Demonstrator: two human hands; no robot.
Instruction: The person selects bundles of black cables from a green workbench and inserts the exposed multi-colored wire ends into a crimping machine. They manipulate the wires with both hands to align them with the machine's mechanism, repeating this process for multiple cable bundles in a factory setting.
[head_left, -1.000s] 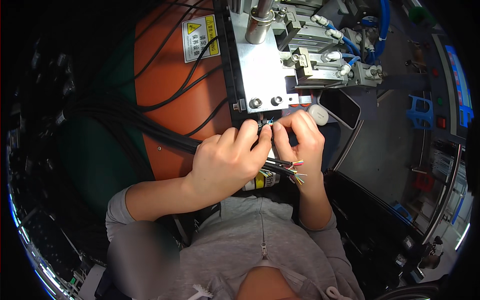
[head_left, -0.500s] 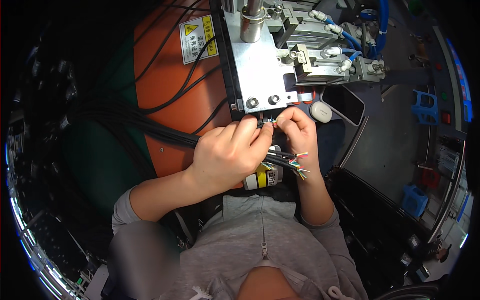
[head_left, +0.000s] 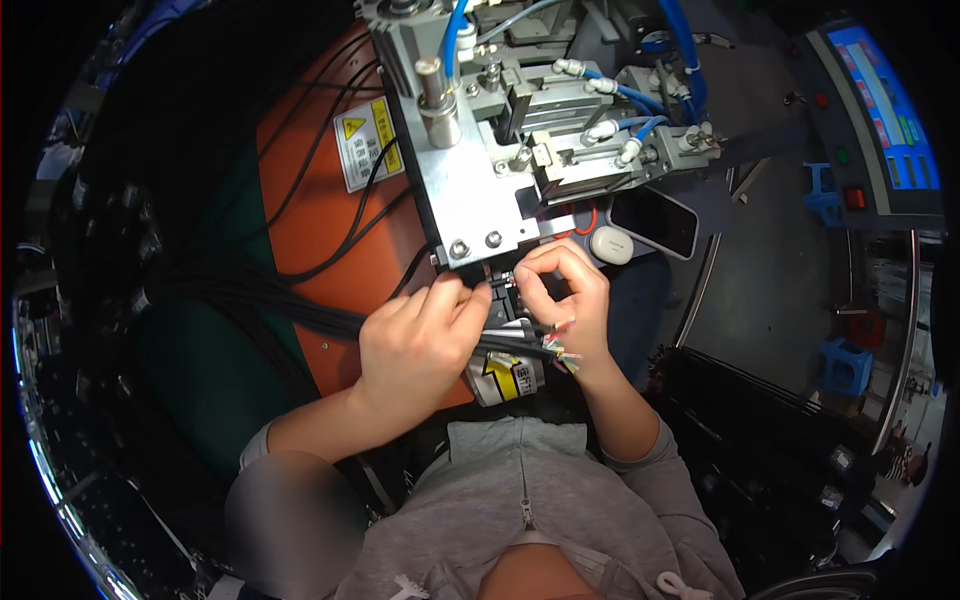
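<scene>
My left hand [head_left: 418,335] is closed in a pinch on the end of a black cable, just below the front edge of a metal machine plate [head_left: 465,195]. Thumb and forefinger of my right hand [head_left: 578,300] pinch the small coloured wires at that cable end. Other black cables [head_left: 335,320] come from the left and pass beneath my left hand. Their stripped ends fan out into thin coloured wires [head_left: 568,358] below my right hand. Under these lies a white object with a yellow and black label [head_left: 512,380]. My fingers partly hide the pinched wires.
Pneumatic cylinders [head_left: 600,165] with blue air tubes [head_left: 690,60] fill the machine's right side. A phone [head_left: 655,222] and a white rounded case [head_left: 611,245] lie right of the plate. An orange-brown surface [head_left: 310,240] carries loose cables at left. A lit screen [head_left: 880,110] stands far right.
My view has turned, so the machine and both hands sit lower and further left in the picture, and more of the screen shows. Both hands remain together below the plate.
</scene>
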